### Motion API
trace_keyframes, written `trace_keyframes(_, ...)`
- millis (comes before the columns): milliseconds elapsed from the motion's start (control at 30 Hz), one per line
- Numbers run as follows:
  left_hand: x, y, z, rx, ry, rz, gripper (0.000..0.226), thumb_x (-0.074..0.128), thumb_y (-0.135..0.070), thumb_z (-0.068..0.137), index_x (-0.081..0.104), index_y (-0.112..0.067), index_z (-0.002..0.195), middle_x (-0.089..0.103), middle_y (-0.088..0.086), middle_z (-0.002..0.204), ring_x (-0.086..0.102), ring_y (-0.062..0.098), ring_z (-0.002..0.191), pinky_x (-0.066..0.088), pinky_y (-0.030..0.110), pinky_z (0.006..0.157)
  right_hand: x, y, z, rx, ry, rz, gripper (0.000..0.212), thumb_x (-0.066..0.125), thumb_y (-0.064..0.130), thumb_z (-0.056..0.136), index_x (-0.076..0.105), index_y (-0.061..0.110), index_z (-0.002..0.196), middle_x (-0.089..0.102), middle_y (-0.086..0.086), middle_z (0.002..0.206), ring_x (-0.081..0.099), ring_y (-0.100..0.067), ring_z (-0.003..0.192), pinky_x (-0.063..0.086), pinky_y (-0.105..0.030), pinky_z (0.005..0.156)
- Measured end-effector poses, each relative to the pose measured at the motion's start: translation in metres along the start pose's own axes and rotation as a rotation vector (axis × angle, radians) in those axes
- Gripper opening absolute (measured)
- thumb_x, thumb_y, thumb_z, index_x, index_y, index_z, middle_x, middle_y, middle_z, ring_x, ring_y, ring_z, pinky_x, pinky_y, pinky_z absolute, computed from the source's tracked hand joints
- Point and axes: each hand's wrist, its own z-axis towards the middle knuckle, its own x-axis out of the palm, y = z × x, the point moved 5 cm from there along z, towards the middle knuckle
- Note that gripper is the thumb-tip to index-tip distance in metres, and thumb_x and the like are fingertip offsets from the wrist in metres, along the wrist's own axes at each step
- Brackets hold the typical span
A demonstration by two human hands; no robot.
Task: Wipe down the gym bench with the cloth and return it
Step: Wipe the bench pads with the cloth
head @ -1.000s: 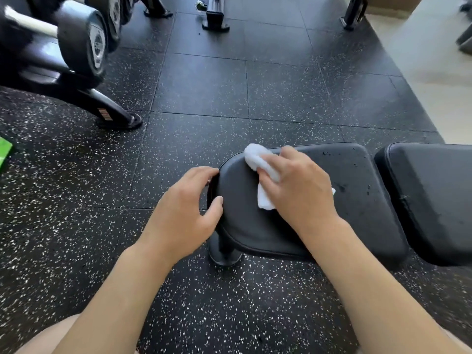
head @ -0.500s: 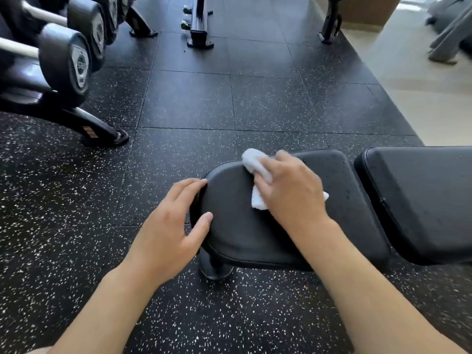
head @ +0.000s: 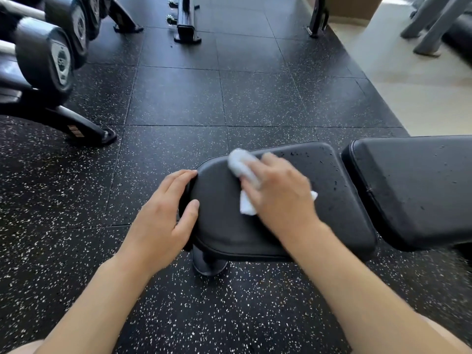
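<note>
The black padded seat of the gym bench lies in front of me, speckled with droplets on its right part. Its longer back pad continues to the right. My right hand presses a crumpled white cloth flat onto the seat near its far left corner; most of the cloth is hidden under the palm. My left hand grips the seat's rounded left end, fingers over the edge and thumb on top.
A dumbbell rack with black dumbbells stands at the left, its foot reaching toward the bench. Black equipment bases sit at the back. Speckled rubber floor surrounds the bench; pale tile floor begins at the right. The bench's foot is below the seat.
The view has tilted up and the bench sits lower in frame. My right hand with the cloth stays near the seat's far left part, now blurred with motion. My left hand still holds the seat's end.
</note>
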Motion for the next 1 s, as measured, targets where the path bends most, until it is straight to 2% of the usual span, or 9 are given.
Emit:
trace_keyframes(100, -0.001, 0.003, 0.001, 0.004, -0.005, -0.013, 0.051, 0.046, -0.034, 0.104, 0.044, -0.026, 0.154, 0.042, -0.016, 0.156, 0.036, -0.003, 0.146, 0.027, 0.024, 0.124, -0.004, -0.014, 0.001, 0.057, -0.018, -0.005, 0.017, 0.065, 0.034, 0.090, 0.070, 0.019, 0.098, 0.055, 0.000, 0.083, 0.060, -0.026, 0.077, 0.042, -0.033, 0.060)
trace_keyframes(233, -0.006, 0.008, 0.003, 0.023, 0.012, -0.060, 0.050, 0.044, -0.039, 0.104, 0.047, -0.028, 0.153, 0.046, -0.017, 0.155, 0.042, 0.003, 0.144, 0.041, 0.044, 0.118, -0.012, 0.052, -0.052, -0.228, 0.014, 0.066, 0.017, 0.063, 0.031, 0.093, 0.068, 0.018, 0.102, 0.050, 0.000, 0.082, 0.047, -0.021, 0.072, 0.044, -0.036, 0.060)
trace_keyframes(333, -0.004, 0.004, 0.004, 0.062, -0.002, -0.042, 0.050, 0.047, -0.037, 0.103, 0.051, -0.026, 0.152, 0.044, -0.014, 0.157, 0.039, 0.004, 0.147, 0.034, 0.036, 0.123, -0.016, 0.051, -0.072, -0.314, 0.016, 0.135, 0.020, 0.058, 0.028, 0.101, 0.071, 0.016, 0.109, 0.047, 0.000, 0.080, 0.040, -0.020, 0.070, 0.044, -0.038, 0.060)
trace_keyframes(500, 0.012, -0.005, 0.008, 0.099, 0.005, 0.017, 0.055, 0.052, -0.039, 0.100, 0.050, -0.023, 0.152, 0.036, -0.007, 0.164, 0.032, 0.013, 0.153, 0.024, 0.031, 0.127, -0.017, -0.039, -0.033, 0.027, -0.053, 0.028, 0.019, 0.063, 0.033, 0.095, 0.072, 0.019, 0.104, 0.050, -0.001, 0.081, 0.054, -0.027, 0.074, 0.047, -0.038, 0.059)
trace_keyframes(567, 0.014, -0.004, 0.008, 0.108, 0.005, 0.006, 0.054, 0.050, -0.039, 0.100, 0.050, -0.024, 0.153, 0.036, -0.006, 0.164, 0.031, 0.013, 0.153, 0.024, 0.034, 0.127, -0.018, -0.038, -0.034, 0.067, -0.057, 0.021, 0.020, 0.063, 0.031, 0.093, 0.072, 0.017, 0.104, 0.051, -0.003, 0.082, 0.055, -0.029, 0.075, 0.049, -0.041, 0.059)
trace_keyframes(733, 0.011, 0.000, 0.010, 0.108, -0.020, -0.037, 0.052, 0.043, -0.038, 0.103, 0.051, -0.024, 0.152, 0.038, -0.007, 0.164, 0.035, 0.012, 0.152, 0.030, 0.040, 0.126, -0.015, 0.045, -0.071, -0.251, -0.029, 0.069, 0.019, 0.063, 0.025, 0.095, 0.071, 0.013, 0.108, 0.049, -0.003, 0.081, 0.045, -0.023, 0.071, 0.043, -0.040, 0.061)
trace_keyframes(833, 0.010, 0.001, 0.012, 0.099, -0.049, -0.041, 0.049, 0.043, -0.032, 0.103, 0.053, -0.023, 0.151, 0.041, -0.008, 0.161, 0.039, 0.012, 0.149, 0.032, 0.039, 0.124, -0.015, 0.040, -0.069, -0.300, -0.056, 0.075, 0.013, 0.062, 0.021, 0.097, 0.072, 0.013, 0.101, 0.049, -0.003, 0.077, 0.044, -0.024, 0.066, 0.045, -0.042, 0.057)
trace_keyframes(900, 0.011, -0.001, 0.014, 0.097, -0.054, -0.029, 0.049, 0.044, -0.028, 0.103, 0.053, -0.022, 0.150, 0.042, -0.008, 0.161, 0.038, 0.011, 0.149, 0.030, 0.034, 0.125, -0.012, 0.012, -0.048, -0.201, -0.109, 0.015, 0.009, 0.065, 0.022, 0.092, 0.069, 0.014, 0.090, 0.052, -0.006, 0.076, 0.052, -0.029, 0.065, 0.049, -0.042, 0.054)
trace_keyframes(1000, 0.014, -0.004, 0.015, 0.064, -0.029, -0.031, 0.050, 0.042, -0.030, 0.102, 0.049, -0.025, 0.152, 0.039, -0.011, 0.161, 0.036, 0.009, 0.150, 0.027, 0.029, 0.124, -0.011, -0.036, -0.010, 0.042, -0.084, -0.022, 0.016, 0.068, 0.030, 0.091, 0.071, 0.017, 0.101, 0.054, -0.005, 0.081, 0.059, -0.031, 0.075, 0.049, -0.038, 0.058)
